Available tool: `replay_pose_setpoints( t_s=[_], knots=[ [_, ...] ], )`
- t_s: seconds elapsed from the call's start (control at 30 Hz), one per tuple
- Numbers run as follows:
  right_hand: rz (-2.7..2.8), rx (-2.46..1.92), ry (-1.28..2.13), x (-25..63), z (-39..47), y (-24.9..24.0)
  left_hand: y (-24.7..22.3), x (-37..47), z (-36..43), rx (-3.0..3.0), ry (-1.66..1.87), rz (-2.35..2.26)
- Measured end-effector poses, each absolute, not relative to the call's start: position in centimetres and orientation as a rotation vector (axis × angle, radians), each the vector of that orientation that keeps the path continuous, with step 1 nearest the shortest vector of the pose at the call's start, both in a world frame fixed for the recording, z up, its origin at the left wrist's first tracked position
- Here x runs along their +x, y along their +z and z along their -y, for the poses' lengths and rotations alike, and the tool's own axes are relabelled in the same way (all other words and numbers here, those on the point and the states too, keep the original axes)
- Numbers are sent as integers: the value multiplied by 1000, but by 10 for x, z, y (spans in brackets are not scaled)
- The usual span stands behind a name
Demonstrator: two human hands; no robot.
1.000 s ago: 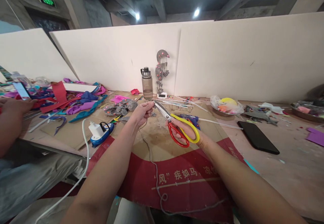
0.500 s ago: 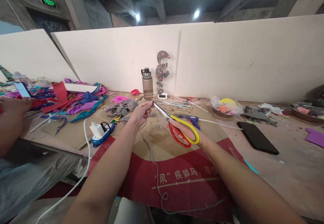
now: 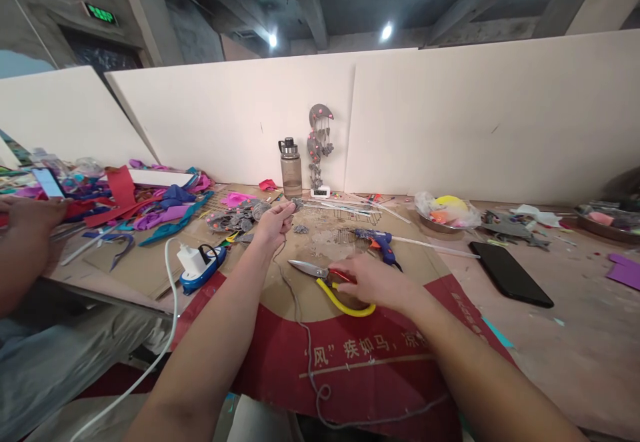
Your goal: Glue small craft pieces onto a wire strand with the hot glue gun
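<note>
My left hand point(image 3: 274, 227) is raised over the cardboard, thumb and fingertips pinched on a small grey piece point(image 3: 297, 203) that looks like felt. A grey yarn point(image 3: 309, 335) runs down below this hand, across the cardboard's red part to its front edge. My right hand point(image 3: 373, 279) is low at the middle, fingers closed about the red handle of the scissors point(image 3: 327, 279). Flat near the cardboard, the scissors point left, their blades together and the yellow handle loop towards me. Just behind my right hand lies a blue glue gun point(image 3: 377, 241) with a long clear stick.
Grey felt pieces point(image 3: 240, 219) are heaped left of centre. A water bottle point(image 3: 291, 170) stands by the white board, beside a grey hanging ornament point(image 3: 320, 132). At right lies a black phone point(image 3: 511, 274); at left, a blue power strip point(image 3: 203, 275). Another person's hand point(image 3: 35, 219) is far left.
My right hand has brought the scissors down from the grey piece to the cardboard, and the blades have closed. My left hand has shifted slightly left, still pinching the piece.
</note>
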State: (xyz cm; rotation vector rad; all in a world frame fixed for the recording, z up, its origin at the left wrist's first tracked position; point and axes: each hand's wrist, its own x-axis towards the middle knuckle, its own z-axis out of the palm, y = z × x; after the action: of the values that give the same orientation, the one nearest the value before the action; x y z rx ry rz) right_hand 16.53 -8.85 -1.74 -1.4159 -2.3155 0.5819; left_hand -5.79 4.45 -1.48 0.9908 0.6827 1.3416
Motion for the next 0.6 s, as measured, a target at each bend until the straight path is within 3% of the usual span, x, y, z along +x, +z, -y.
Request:
replay_pose_setpoints(
  t_s=[0.23, 0.6],
  knots=[
    [1835, -2042, -13, 216, 60, -15, -15, -51, -37, 1021, 1324, -683],
    [1553, -2302, 418, 227, 26, -44, -19, -32, -26, 1175, 1230, -700]
  ],
)
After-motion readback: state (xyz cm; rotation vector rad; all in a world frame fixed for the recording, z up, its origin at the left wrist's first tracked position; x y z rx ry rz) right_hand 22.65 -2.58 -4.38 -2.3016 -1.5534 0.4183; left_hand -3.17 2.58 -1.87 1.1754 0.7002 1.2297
